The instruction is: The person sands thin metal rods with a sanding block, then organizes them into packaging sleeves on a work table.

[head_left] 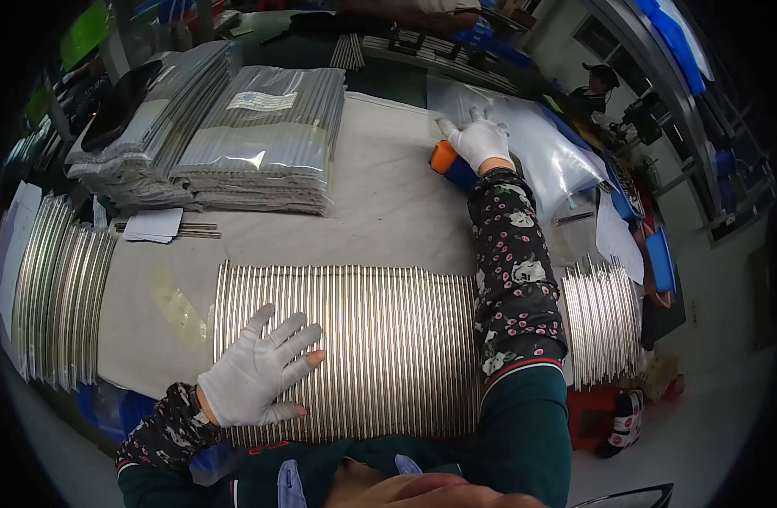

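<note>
A wide row of shiny metal rods (380,356) lies side by side in front of me. My left hand (257,372), in a white glove with some bare fingertips, rests over the row's left part with its fingers spread. Stretched far forward, my right hand (482,140) is gloved too, its fingers apart at the left edge of a clear plastic bag sheet (541,148). Whether those fingers touch the plastic I cannot tell. Just below that hand is an orange and blue object (443,158), partly hidden by my sleeve.
Bagged rods (261,135) are stacked at the back left, a dark phone-like slab (126,102) on the pile beside them. Loose rods (63,296) stand along the left edge, more rods (600,322) on the right. White paper slips (151,226) lie near thin rods. Another person (596,85) is far right.
</note>
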